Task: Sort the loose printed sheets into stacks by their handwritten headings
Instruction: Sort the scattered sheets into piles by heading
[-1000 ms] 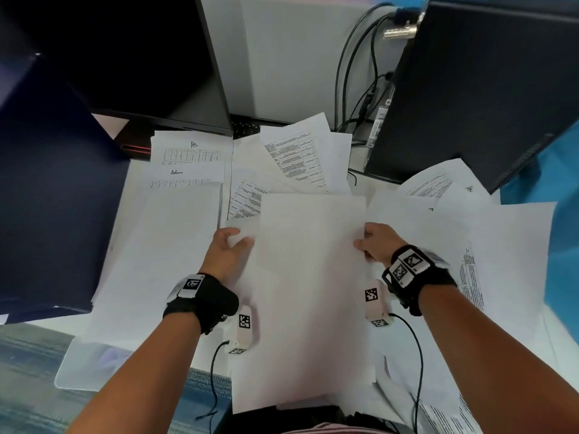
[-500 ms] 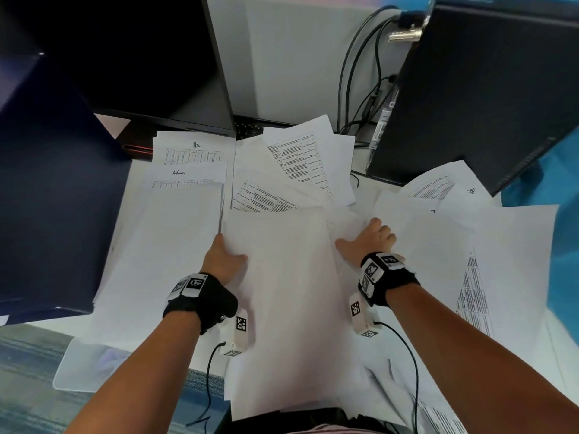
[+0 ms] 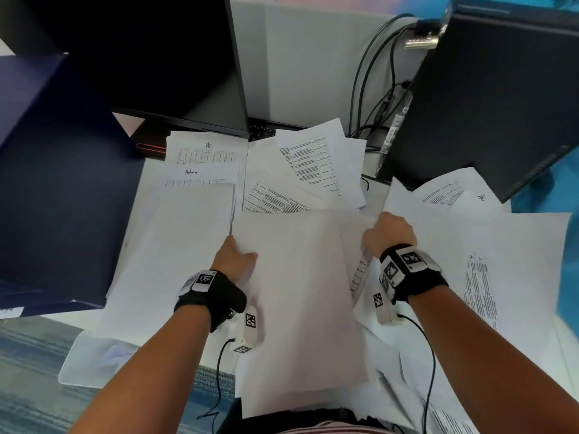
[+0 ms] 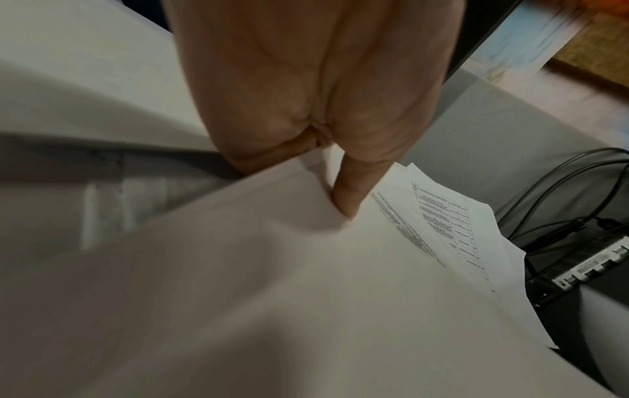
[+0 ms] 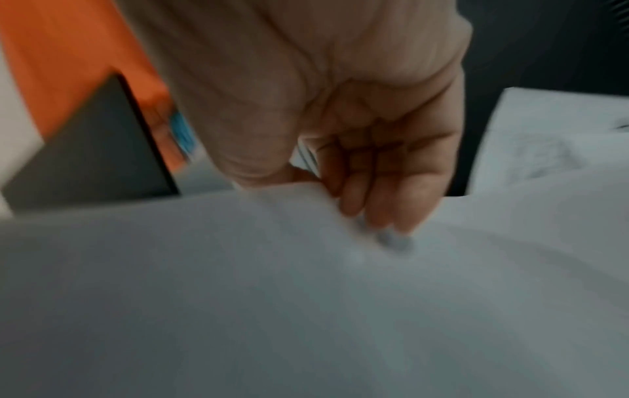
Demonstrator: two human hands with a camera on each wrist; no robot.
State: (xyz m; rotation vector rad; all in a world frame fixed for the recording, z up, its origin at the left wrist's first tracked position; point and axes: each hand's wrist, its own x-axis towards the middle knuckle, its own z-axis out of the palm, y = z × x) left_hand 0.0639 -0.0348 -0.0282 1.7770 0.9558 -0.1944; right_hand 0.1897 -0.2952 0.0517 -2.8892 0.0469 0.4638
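My left hand (image 3: 239, 255) holds a large sheet (image 3: 297, 292), blank side up, by its left edge above the desk. Its thumb (image 4: 347, 202) lies on top, and the fingers under the sheet are hidden. My right hand (image 3: 387, 236) is curled knuckles-up in the loose pile to the right of that sheet. In the blurred right wrist view it pinches the edge of a loose sheet (image 5: 306, 269), thumb beneath and fingers (image 5: 377, 212) on top. At the back left lie a sheet headed "Hr" (image 3: 208, 145) and one headed "Admin" (image 3: 191, 172), partly under a blank-side-up stack (image 3: 175, 245).
Printed table sheets (image 3: 316, 158) fan out at the back centre, and more loose sheets (image 3: 482, 277) cover the right. A dark monitor (image 3: 156, 57) stands behind, a dark blue box (image 3: 56, 183) on the left, a black computer case (image 3: 485, 104) with cables (image 3: 372, 89) on the right.
My right hand has let go of the big sheet's right edge, moved right into the loose pile and curled. The big sheet has shifted left, held now by my left hand alone.
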